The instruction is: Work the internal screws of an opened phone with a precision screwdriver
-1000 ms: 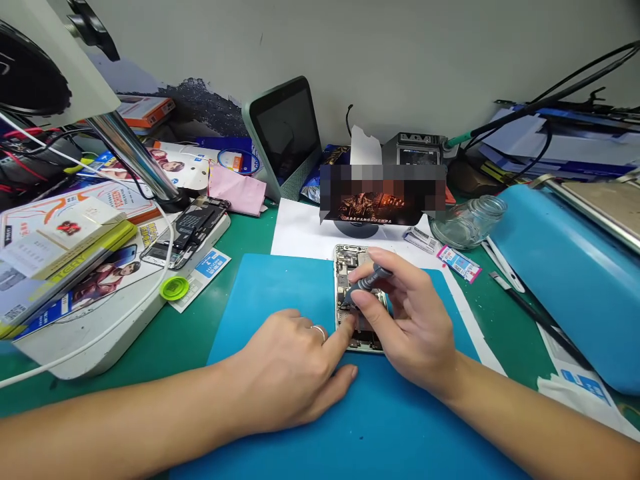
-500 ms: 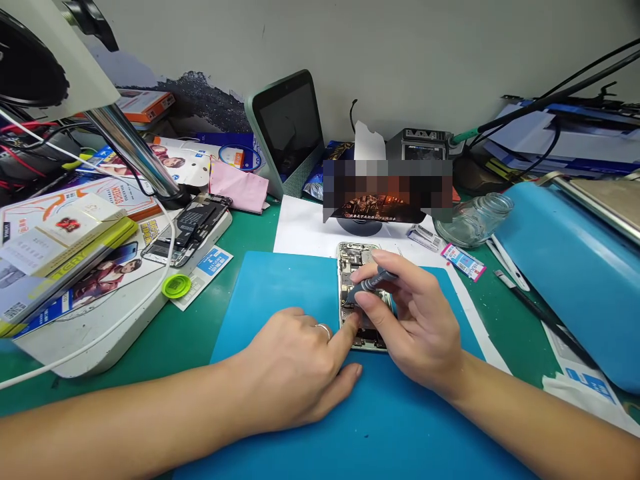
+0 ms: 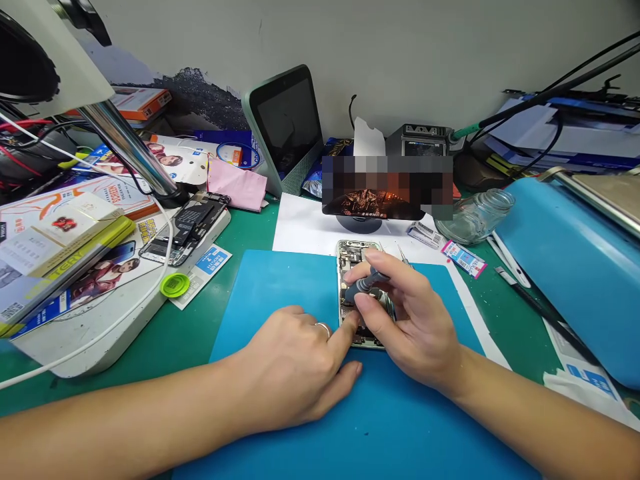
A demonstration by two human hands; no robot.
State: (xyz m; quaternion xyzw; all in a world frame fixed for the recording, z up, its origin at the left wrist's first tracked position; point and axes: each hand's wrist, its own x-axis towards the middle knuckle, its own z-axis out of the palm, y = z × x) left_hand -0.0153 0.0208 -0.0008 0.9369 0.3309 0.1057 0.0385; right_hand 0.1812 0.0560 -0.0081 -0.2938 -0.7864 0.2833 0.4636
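An opened smartphone lies upright on the blue mat, its inner boards and metal parts exposed. My left hand, with a ring on one finger, presses its outstretched index fingertip on the phone's lower part. The thumb is apart, the other fingers are curled, and nothing is in this hand. My right hand pinches a dark grey screwdriver with a ridged neck, tilted over the phone's middle. Its working tip is hidden. A thin metal point shows beyond the right hand. My fingers cover much of the phone's right side.
Another opened phone lies at left near a green cap and stacked boxes. A partly blurred screen and a smart display stand behind. At right are a glass jar, tweezers and a brush.
The screwdriver and my right hand have shifted slightly left. The thin metal point now shows beyond my right hand. My left hand keeps its place on the phone.
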